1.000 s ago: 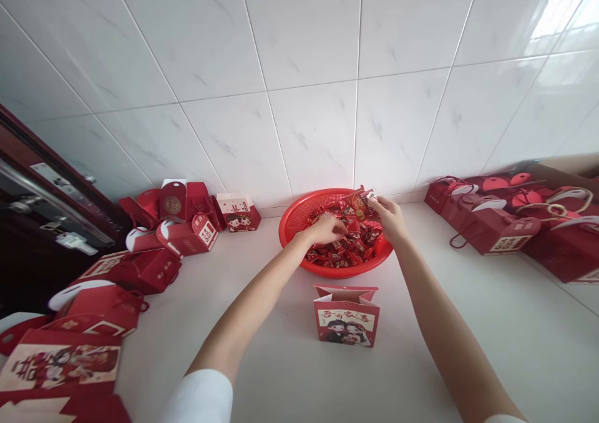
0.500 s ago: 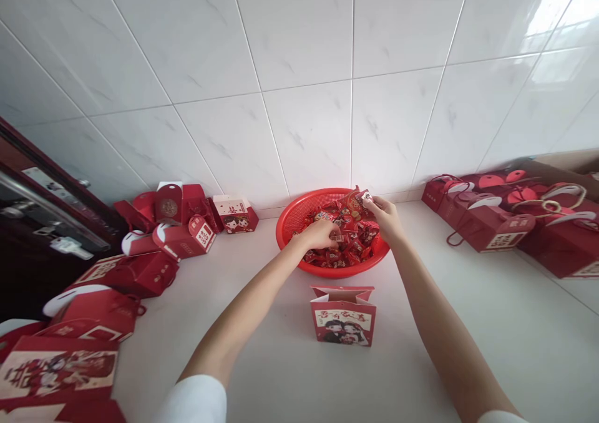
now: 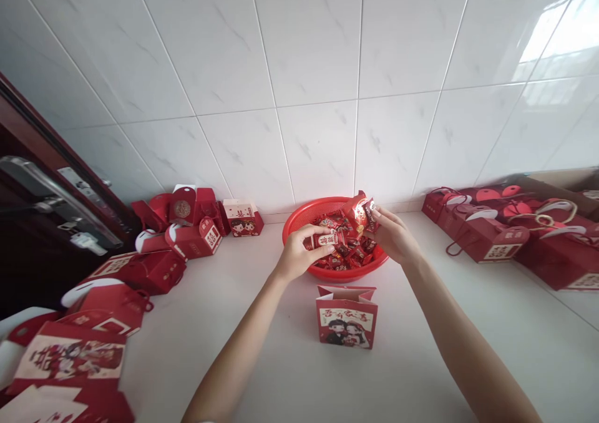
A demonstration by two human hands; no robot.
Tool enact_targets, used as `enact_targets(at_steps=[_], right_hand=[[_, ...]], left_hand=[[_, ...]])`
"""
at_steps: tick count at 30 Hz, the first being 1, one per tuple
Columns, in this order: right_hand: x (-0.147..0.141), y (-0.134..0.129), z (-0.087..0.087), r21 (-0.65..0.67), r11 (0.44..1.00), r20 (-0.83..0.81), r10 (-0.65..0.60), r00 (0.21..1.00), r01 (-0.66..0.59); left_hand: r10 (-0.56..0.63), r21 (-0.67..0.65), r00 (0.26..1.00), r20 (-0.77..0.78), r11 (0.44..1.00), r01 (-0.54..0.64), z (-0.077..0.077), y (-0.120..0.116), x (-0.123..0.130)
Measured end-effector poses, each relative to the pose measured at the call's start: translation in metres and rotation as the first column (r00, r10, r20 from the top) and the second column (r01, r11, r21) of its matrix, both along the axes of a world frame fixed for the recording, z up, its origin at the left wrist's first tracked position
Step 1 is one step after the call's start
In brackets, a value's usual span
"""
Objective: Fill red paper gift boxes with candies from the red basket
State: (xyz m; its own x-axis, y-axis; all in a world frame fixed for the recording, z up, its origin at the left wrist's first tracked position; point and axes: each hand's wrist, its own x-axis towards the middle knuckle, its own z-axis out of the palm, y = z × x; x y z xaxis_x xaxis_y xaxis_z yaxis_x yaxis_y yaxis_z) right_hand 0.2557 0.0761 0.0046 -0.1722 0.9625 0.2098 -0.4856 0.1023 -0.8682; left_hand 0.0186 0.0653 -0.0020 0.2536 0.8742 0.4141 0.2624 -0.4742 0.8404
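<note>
A red plastic basket (image 3: 341,276) by the tiled wall holds many red-wrapped candies (image 3: 353,256). Over its left part, my left hand (image 3: 299,251) pinches a small red packet (image 3: 325,240) with pale lettering. My right hand (image 3: 395,234), above the basket's right side, grips red candy packets (image 3: 361,214) between thumb and fingers. In front of the basket a red gift box (image 3: 347,324) stands upright, its top open, with a cartoon couple on its face.
Red gift boxes (image 3: 154,270) line the left side beside a dark door with a metal handle (image 3: 51,192). More red boxes (image 3: 491,239) stand on the right, near a brown carton (image 3: 561,186). A small box (image 3: 243,217) sits against the wall.
My left hand has risen out of the candies with a packet in its fingers. My right hand still holds its packets, now turned more toward the camera. The view has shifted slightly.
</note>
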Motion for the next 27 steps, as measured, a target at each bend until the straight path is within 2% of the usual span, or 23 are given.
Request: enact_targets(at_steps=[5, 11, 17, 21, 24, 27], right_hand=[[-0.013, -0.029, 0.017, 0.053, 0.994, 0.051, 0.093, 0.994, -0.095], [-0.018, -0.044, 0.025, 0.127, 0.991, 0.142, 0.03, 0.989, -0.048], [-0.015, -0.048, 0.031, 0.159, 0.987, 0.149, -0.026, 0.989, 0.002], [-0.011, -0.048, 0.031, 0.178, 0.983, 0.19, -0.08, 0.978, 0.046], [-0.009, -0.046, 0.029, 0.187, 0.979, 0.225, -0.118, 0.967, 0.076], [-0.006, -0.043, 0.026, 0.196, 0.97, 0.233, -0.188, 0.954, 0.143]], left_hand=[[-0.007, 0.017, 0.997, 0.08, 1.0, 0.005, 0.016, -0.022, 0.001], [-0.058, 0.031, 0.976, 0.207, 0.998, 0.053, 0.023, -0.034, 0.009], [-0.121, -0.036, 0.96, 0.252, 0.99, 0.134, 0.021, -0.039, 0.011], [-0.116, -0.037, 0.962, 0.245, 0.991, 0.129, 0.016, -0.036, 0.01], [-0.087, -0.02, 0.976, 0.2, 0.995, 0.093, 0.012, -0.031, 0.008], [0.017, 0.022, 0.994, 0.107, 1.0, -0.019, 0.007, -0.022, 0.001]])
